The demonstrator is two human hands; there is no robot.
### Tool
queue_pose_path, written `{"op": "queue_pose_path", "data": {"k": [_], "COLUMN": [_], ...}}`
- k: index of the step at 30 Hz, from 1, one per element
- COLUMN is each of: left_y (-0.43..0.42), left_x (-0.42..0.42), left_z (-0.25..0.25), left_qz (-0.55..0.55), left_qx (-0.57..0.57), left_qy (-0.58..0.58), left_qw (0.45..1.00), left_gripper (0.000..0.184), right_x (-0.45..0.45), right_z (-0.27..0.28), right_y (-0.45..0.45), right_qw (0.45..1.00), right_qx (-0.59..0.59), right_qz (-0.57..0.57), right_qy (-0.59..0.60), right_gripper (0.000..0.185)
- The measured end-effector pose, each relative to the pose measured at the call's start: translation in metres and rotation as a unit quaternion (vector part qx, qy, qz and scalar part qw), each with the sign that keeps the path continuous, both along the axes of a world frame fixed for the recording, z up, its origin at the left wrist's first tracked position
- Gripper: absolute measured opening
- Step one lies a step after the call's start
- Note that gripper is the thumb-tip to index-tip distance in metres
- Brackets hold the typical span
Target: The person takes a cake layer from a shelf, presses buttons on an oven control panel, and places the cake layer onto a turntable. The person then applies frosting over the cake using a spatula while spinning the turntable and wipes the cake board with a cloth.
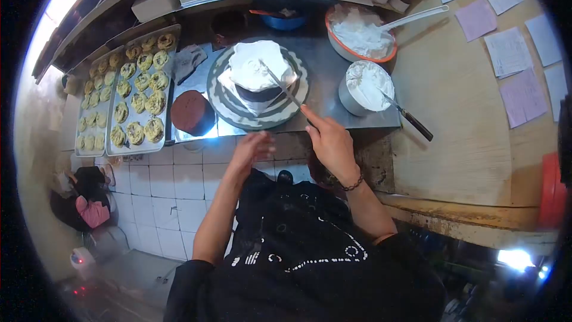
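My right hand (331, 148) is closed round the handle of an icing spatula (281, 83). Its long metal blade reaches up and left onto the white cream on top of a cake (257, 67). Below the cream the cake's side looks dark, and it stands on a round cake turntable (221, 107) smeared with white. My left hand (252, 151) hovers just in front of the turntable, holding nothing, its fingers loosely apart and slightly blurred. Left of the turntable sits a round brown cake (189, 113).
A metal pot of cream (356, 107) with a dark-handled spatula (414, 125) stands right of the turntable. Behind it is an orange-rimmed bowl (333, 42) with cream. Trays of pastries (139, 102) lie at left. A seated person (89, 206) is at lower left.
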State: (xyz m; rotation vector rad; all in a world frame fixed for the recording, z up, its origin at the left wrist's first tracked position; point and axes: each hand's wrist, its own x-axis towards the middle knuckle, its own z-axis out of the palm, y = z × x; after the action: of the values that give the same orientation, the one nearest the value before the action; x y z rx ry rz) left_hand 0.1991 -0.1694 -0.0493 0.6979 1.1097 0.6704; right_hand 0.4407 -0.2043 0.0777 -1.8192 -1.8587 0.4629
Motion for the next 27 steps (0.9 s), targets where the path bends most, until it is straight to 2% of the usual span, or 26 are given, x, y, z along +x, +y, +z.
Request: {"op": "queue_pose_path", "data": {"k": [1,4,8,9,11,12,13,15,16,18,20,21,24,25,27], "left_y": [0.0,0.015,0.006,0.004,0.004,0.004,0.003,0.012,0.015,0.004,-0.004,-0.007,0.006,0.012,0.005], "left_x": [-0.003,-0.01,0.002,0.004,0.0,0.001,0.001,-0.003,-0.002,0.005,0.011,0.014,0.005,0.006,0.013], "left_z": [0.001,0.001,-0.001,-0.004,-0.009,0.004,0.02,-0.021,-0.027,-0.03,-0.014,-0.001,-0.014,-0.018,-0.021], "left_qz": [-0.042,0.173,0.229,0.146,0.038,-0.016,0.042,0.199,0.276,0.15,-0.011,-0.013,0.179,0.28,0.231], "left_qx": [-0.012,-0.021,-0.003,0.022,-0.013,-0.03,-0.025,-0.018,-0.013,0.019,0.001,-0.001,-0.037,-0.018,0.005], "left_qy": [-0.018,-0.058,-0.037,-0.02,-0.02,-0.02,-0.005,-0.029,-0.041,-0.007,0.0,-0.012,-0.069,-0.075,-0.026], "left_qw": [0.999,0.983,0.973,0.989,0.999,0.999,0.999,0.979,0.96,0.988,1.0,1.0,0.981,0.957,0.973], "left_gripper": [0.049,0.052,0.052,0.052,0.05,0.05,0.05,0.051,0.052,0.056,0.06,0.06,0.059,0.058,0.051], "right_x": [0.0,-0.001,-0.001,-0.001,-0.001,-0.002,-0.002,-0.003,-0.003,-0.003,-0.002,-0.002,-0.003,-0.003,-0.003], "right_z": [-0.002,-0.005,-0.009,-0.011,-0.012,-0.011,-0.009,-0.006,-0.007,-0.011,-0.011,-0.012,-0.007,-0.007,-0.007], "right_y": [0.0,0.001,0.004,0.005,0.006,0.006,0.007,0.007,0.007,0.008,0.009,0.009,0.01,0.009,0.01], "right_qw": [1.0,1.0,1.0,0.999,0.999,1.0,1.0,1.0,1.0,0.998,0.998,0.998,0.999,0.999,0.999], "right_qx": [0.005,0.006,0.009,0.019,0.016,0.015,0.009,-0.006,0.002,0.018,0.024,0.025,-0.002,-0.004,-0.007], "right_qz": [0.003,0.007,0.016,0.021,0.019,0.018,0.018,0.016,0.018,0.023,0.026,0.028,0.02,0.02,0.023], "right_qy": [0.007,0.024,0.022,0.019,0.02,0.02,0.015,0.007,0.023,0.052,0.047,0.045,0.036,0.035,0.03], "right_gripper": [0.052,0.052,0.051,0.051,0.051,0.051,0.051,0.051,0.051,0.051,0.051,0.051,0.051,0.051,0.051]}}
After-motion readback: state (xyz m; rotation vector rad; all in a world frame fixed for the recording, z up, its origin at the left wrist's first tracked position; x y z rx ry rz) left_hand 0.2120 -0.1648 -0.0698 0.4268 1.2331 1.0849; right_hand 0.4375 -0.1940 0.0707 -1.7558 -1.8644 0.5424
